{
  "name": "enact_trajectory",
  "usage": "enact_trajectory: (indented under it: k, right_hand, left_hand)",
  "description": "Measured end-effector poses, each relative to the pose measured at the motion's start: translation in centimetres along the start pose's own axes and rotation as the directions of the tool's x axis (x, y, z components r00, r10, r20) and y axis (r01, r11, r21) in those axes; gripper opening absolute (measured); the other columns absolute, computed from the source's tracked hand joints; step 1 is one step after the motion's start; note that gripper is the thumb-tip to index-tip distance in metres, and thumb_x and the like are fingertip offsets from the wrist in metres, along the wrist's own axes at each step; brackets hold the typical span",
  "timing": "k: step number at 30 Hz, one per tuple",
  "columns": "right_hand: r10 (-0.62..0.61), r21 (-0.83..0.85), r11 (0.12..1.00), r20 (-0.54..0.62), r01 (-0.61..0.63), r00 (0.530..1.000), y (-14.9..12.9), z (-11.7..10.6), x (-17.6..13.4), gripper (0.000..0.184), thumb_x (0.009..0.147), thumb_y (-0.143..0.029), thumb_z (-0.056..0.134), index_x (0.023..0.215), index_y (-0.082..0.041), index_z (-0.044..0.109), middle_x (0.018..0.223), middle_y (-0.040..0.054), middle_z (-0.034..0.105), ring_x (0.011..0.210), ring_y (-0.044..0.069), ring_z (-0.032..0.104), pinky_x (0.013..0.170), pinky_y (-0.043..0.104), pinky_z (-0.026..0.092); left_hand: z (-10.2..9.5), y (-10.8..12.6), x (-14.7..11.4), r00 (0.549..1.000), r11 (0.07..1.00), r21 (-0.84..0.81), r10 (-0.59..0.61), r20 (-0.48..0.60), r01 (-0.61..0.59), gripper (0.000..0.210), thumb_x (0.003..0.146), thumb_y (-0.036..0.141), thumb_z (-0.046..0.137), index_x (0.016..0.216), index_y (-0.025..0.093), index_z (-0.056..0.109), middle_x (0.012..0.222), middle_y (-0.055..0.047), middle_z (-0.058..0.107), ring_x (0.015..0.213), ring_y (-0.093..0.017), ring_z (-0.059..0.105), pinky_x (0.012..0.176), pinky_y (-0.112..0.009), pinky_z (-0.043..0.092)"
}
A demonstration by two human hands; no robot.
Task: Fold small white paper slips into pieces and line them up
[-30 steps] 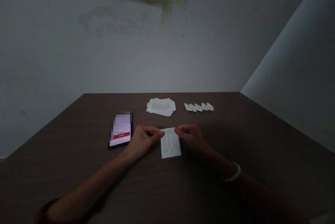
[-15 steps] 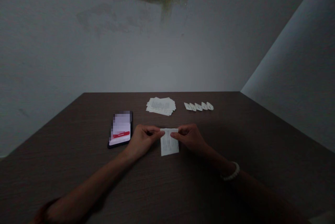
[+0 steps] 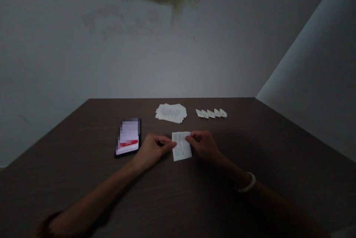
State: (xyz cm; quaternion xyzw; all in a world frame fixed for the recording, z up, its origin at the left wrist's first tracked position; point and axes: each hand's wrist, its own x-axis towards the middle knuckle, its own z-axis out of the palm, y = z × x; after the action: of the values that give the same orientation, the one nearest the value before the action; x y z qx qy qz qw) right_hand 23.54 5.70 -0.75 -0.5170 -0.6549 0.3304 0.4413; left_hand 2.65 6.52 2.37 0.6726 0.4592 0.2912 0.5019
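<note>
A small white sheet of printed paper (image 3: 181, 149) is held between my two hands, low over the brown table. My left hand (image 3: 154, 149) pinches its left edge between thumb and fingers. At the upper right edge, my right hand (image 3: 204, 144) pinches the same paper, thumb on the printed face. Beyond my hands lies a loose stack of similar printed papers (image 3: 171, 112). To the right of that stack, several small folded white papers (image 3: 211, 113) stand in an overlapping row.
A phone (image 3: 128, 136) with a lit, partly blurred screen lies left of my left hand. The brown table (image 3: 83, 145) meets a stained grey wall (image 3: 178, 56) at its far edge. A white bead bracelet (image 3: 248, 183) circles my right wrist.
The paper has shifted slightly away from me and to the right, and more of its top shows. My left thumb now sits at its left edge; my right grip is nearer the upper right corner.
</note>
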Motion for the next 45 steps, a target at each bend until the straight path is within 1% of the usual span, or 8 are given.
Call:
enact_trajectory:
  k: [6,9,15,21,27,34,39,45]
  right_hand:
    - [-0.009,0.096,0.995,0.09,0.001,0.996,-0.5,-0.2,0.1,0.024,0.08,-0.037,0.064,0.071,-0.015,0.066,0.067,0.0015,0.065,0.061,0.013,0.058,0.058,0.024,0.044]
    - [0.028,0.058,0.998,0.107,-0.035,0.994,-0.4,-0.2,0.1,0.027,0.078,-0.038,0.066,0.066,-0.014,0.064,0.061,0.0009,0.063,0.055,0.012,0.055,0.053,0.023,0.041]
    - [0.013,-0.008,1.0,0.059,-0.013,0.998,-0.2,0.0,0.1,0.027,0.08,-0.034,0.063,0.061,-0.015,0.058,0.057,-0.0017,0.057,0.052,0.01,0.05,0.05,0.022,0.036]
    - [-0.021,0.033,0.999,0.094,0.018,0.995,-0.4,-0.1,0.0,0.023,0.082,-0.036,0.062,0.074,-0.015,0.068,0.067,0.0009,0.066,0.059,0.012,0.057,0.057,0.024,0.043]
    - [0.027,0.012,1.0,0.096,-0.028,0.995,0.0,0.0,0.1,0.025,0.078,-0.035,0.066,0.063,-0.014,0.064,0.059,0.0003,0.063,0.054,0.012,0.056,0.052,0.023,0.042]
    - [-0.009,0.075,0.997,0.109,0.001,0.994,0.2,-0.1,0.0,0.023,0.076,-0.038,0.069,0.071,-0.015,0.066,0.065,0.0012,0.065,0.058,0.013,0.058,0.054,0.023,0.043]
    - [-0.011,0.012,1.0,0.092,0.01,0.996,0.6,-0.2,0.1,0.02,0.075,-0.034,0.07,0.068,-0.015,0.067,0.059,-0.0005,0.061,0.054,0.011,0.054,0.051,0.022,0.038]
    - [-0.007,0.093,0.996,0.135,-0.006,0.991,0.4,-0.2,0.1,0.021,0.077,-0.034,0.066,0.069,-0.015,0.067,0.063,0.0008,0.064,0.057,0.011,0.056,0.055,0.023,0.041]
  left_hand:
    - [-0.2,-0.1,0.1,0.997,0.999,0.021,0.027,-0.079,-0.025,0.027,0.076,0.04,0.066,0.073,0.014,0.074,0.075,-0.008,0.073,0.067,-0.017,0.062,0.06,-0.027,0.046]
    - [-0.1,0.3,0.0,0.994,0.999,0.037,0.012,-0.108,-0.008,0.028,0.075,0.041,0.066,0.071,0.014,0.074,0.072,-0.007,0.072,0.064,-0.017,0.062,0.058,-0.027,0.045]
    - [0.0,0.6,0.0,0.993,0.999,0.046,0.015,-0.12,-0.009,0.025,0.074,0.039,0.067,0.072,0.014,0.074,0.073,-0.007,0.073,0.065,-0.017,0.062,0.06,-0.028,0.046]
    - [-0.1,0.3,0.0,0.99,1.0,0.013,0.028,-0.141,-0.026,0.026,0.075,0.039,0.066,0.072,0.015,0.074,0.073,-0.007,0.073,0.064,-0.017,0.061,0.057,-0.027,0.045]
    - [0.0,0.2,0.0,0.992,0.999,-0.031,0.039,-0.121,-0.043,0.024,0.074,0.037,0.067,0.074,0.015,0.074,0.075,-0.008,0.074,0.066,-0.018,0.064,0.06,-0.029,0.047]
    - [-0.1,0.2,-0.1,0.981,0.994,0.02,0.112,-0.156,-0.111,0.023,0.077,0.037,0.065,0.072,0.016,0.073,0.071,-0.006,0.072,0.063,-0.016,0.061,0.055,-0.027,0.045]
    - [-0.1,-0.1,-0.1,0.968,0.987,0.068,0.157,-0.196,-0.147,0.025,0.079,0.037,0.064,0.073,0.015,0.073,0.069,-0.005,0.07,0.061,-0.016,0.059,0.053,-0.025,0.043]
    - [-0.2,-0.4,0.0,0.932,0.956,0.178,0.271,-0.243,-0.232,0.022,0.079,0.033,0.065,0.071,0.014,0.072,0.065,-0.003,0.065,0.06,-0.014,0.054,0.055,-0.025,0.04]
